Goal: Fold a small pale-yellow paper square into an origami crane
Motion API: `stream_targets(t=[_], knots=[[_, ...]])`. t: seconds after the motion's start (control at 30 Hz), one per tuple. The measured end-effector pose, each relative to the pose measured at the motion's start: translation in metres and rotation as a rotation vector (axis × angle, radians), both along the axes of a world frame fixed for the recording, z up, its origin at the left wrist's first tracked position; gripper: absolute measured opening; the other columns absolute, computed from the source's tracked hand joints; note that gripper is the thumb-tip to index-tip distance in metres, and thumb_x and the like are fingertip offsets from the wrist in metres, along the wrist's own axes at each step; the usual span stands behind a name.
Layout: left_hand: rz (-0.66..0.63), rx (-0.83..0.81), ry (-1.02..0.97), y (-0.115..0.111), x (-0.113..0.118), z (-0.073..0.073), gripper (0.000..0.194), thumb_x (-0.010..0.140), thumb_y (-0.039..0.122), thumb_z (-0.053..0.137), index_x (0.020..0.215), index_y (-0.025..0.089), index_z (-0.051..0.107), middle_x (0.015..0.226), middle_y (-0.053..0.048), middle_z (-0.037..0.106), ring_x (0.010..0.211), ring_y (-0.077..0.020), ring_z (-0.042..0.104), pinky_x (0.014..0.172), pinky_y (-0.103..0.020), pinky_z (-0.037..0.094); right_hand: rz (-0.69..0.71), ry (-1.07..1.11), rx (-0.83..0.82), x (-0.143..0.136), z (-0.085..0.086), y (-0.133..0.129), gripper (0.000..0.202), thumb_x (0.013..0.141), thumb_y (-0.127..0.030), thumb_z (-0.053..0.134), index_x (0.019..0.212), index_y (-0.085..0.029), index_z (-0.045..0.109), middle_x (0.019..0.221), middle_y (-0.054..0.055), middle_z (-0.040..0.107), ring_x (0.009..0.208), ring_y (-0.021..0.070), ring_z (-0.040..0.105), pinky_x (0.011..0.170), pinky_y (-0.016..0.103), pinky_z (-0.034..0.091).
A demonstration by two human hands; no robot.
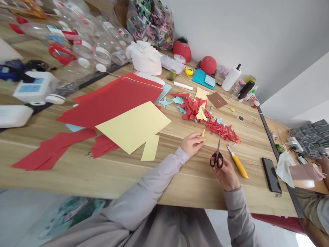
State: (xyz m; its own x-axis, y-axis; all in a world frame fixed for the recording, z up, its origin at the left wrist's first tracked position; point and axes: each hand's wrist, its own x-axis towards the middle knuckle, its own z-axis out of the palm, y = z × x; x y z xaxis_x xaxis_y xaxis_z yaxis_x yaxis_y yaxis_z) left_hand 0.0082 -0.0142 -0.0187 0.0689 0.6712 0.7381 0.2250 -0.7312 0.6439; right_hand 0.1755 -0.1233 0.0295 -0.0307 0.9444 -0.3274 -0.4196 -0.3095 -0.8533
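Between the fingers of my left hand (pixel 192 144) is a small folded piece of yellow paper (pixel 203 134), pointing upward. My right hand (pixel 227 173) holds a pair of black-handled scissors (pixel 217 158), their blades pointing away from me and looking closed. A heap of folded red paper stars (pixel 222 130) lies just beyond both hands, with a pale yellow folded star (pixel 201 114) among more red ones. To the right of the scissors rests a yellow utility knife (pixel 239 162). Left of my left hand lies a large pale yellow sheet (pixel 133 127) with a cut strip (pixel 150 148) at its edge.
Red sheets (pixel 115 97) and red strips (pixel 51 151) cover the table's left side. Plastic bottles (pixel 84 48) crowd the back left. A phone (pixel 271 175) lies near the right edge. At the back stand a white bottle (pixel 231 79) and red pincushions (pixel 208 65). Another person sits at far right.
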Motion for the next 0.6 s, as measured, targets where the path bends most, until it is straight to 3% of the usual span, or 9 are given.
stream_targets(t=[0.1,0.2,0.27,0.37,0.5,0.6], knots=[[0.004,0.056,0.030,-0.001,-0.001,0.001,0.013,0.075,0.018,0.061,0.085,0.017,0.069,0.097,-0.009,0.063,0.070,-0.0083,0.064,0.069,-0.022,0.054,0.042,0.129,-0.068,-0.015,0.005,-0.010,0.045,0.061,-0.030,0.075,0.103,-0.020,0.061,0.075,0.002,0.063,0.060,0.0086,0.054,0.047,0.018,0.039],[0.001,0.116,0.056,-0.004,-0.001,0.004,0.013,0.076,0.017,0.060,0.085,0.017,0.069,0.098,-0.009,0.062,0.072,-0.0081,0.063,0.069,-0.021,0.054,0.068,0.020,-0.051,-0.026,0.004,-0.017,0.040,0.058,-0.022,0.077,0.095,-0.018,0.062,0.068,0.001,0.061,0.054,0.0082,0.051,0.044,0.018,0.033],[0.008,0.145,0.080,-0.007,-0.002,0.007,0.013,0.076,0.017,0.059,0.085,0.017,0.069,0.098,-0.010,0.062,0.075,-0.0091,0.063,0.069,-0.021,0.053,0.026,-0.052,0.015,-0.031,0.001,-0.020,0.035,0.068,-0.035,0.069,0.097,-0.017,0.061,0.067,0.002,0.061,0.049,0.0086,0.048,0.040,0.019,0.028],[0.005,0.164,0.109,-0.010,-0.002,0.009,0.014,0.077,0.018,0.058,0.086,0.016,0.069,0.098,-0.010,0.062,0.076,-0.0098,0.062,0.068,-0.021,0.053,0.072,-0.070,0.125,-0.034,-0.002,-0.024,0.046,0.070,-0.053,0.060,0.097,-0.015,0.060,0.068,0.004,0.059,0.054,0.0119,0.050,0.044,0.023,0.029],[-0.016,0.176,0.121,-0.013,-0.003,0.008,0.016,0.078,0.018,0.057,0.088,0.016,0.069,0.101,-0.011,0.061,0.081,-0.0116,0.062,0.070,-0.023,0.054,0.151,-0.135,0.136,-0.035,-0.002,-0.027,0.043,0.072,-0.051,0.058,0.095,-0.015,0.059,0.066,0.004,0.058,0.054,0.0134,0.051,0.045,0.024,0.029],[-0.039,0.184,0.118,-0.013,-0.002,0.008,0.016,0.078,0.018,0.057,0.088,0.016,0.068,0.101,-0.012,0.061,0.081,-0.0120,0.062,0.070,-0.023,0.053,0.133,-0.160,0.128,-0.036,-0.001,-0.027,0.040,0.075,-0.049,0.056,0.096,-0.015,0.058,0.066,0.004,0.059,0.055,0.0138,0.051,0.046,0.024,0.029]])
